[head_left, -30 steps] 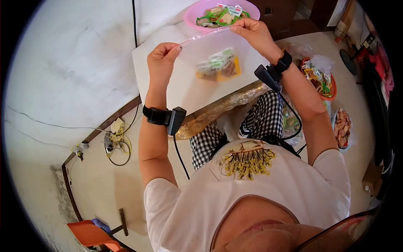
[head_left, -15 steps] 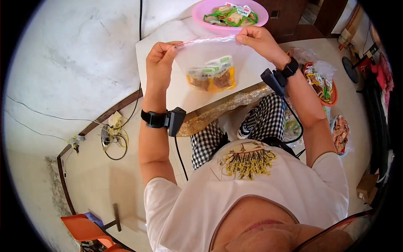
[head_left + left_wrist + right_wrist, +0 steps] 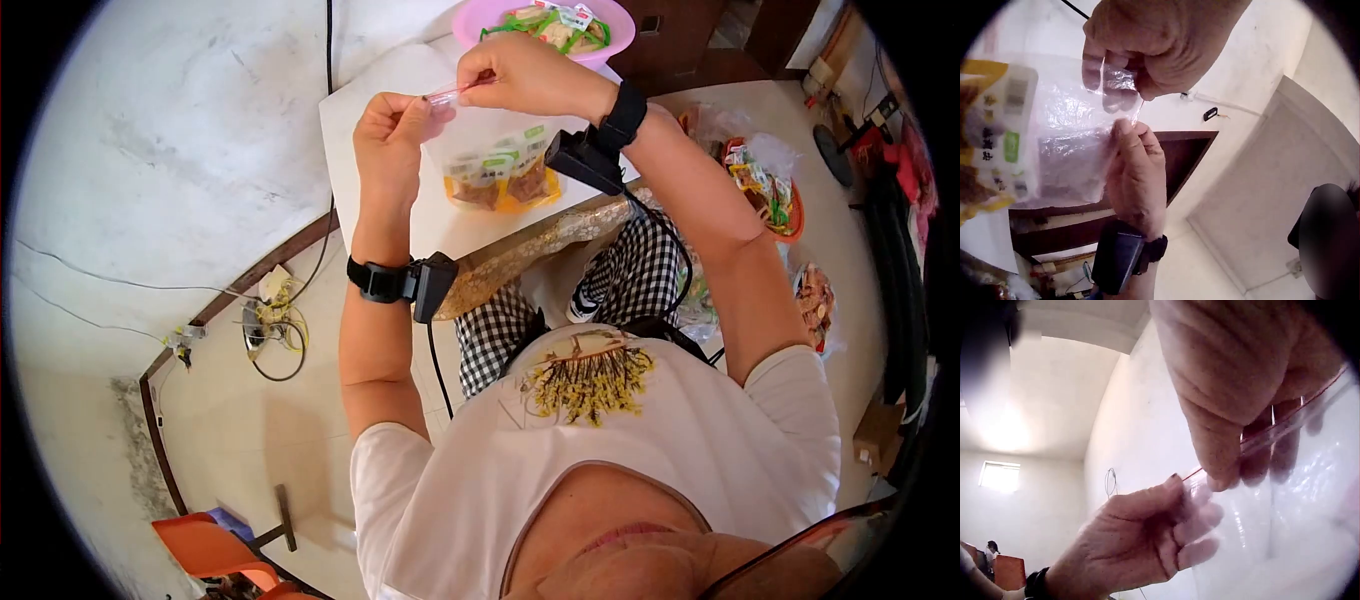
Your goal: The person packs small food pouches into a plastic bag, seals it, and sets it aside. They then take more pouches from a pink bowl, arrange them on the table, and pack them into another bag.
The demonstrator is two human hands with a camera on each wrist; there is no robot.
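Note:
A clear zip bag (image 3: 1069,115) with a red line along its top edge hangs from both hands, raised over the white table (image 3: 350,135). Behind its film are packets (image 3: 500,180) with yellow edges and brown contents. My left hand (image 3: 388,150) pinches one top corner between thumb and fingers. Close beside it, my right hand (image 3: 530,75) pinches the same edge, thumb against fingers, as the right wrist view also shows at the bag's red line (image 3: 1191,474).
A pink basin (image 3: 625,30) of green-edged packets stands at the table's back. On the floor to the right are an orange basket (image 3: 797,215) of packets and a bag of reddish-brown pieces (image 3: 815,300). An orange chair (image 3: 205,545) is at the lower left.
My right hand has moved left along the bag's top edge, from the far corner to close beside my left hand. My left hand keeps its pinch. The stretched edge between them is much shorter.

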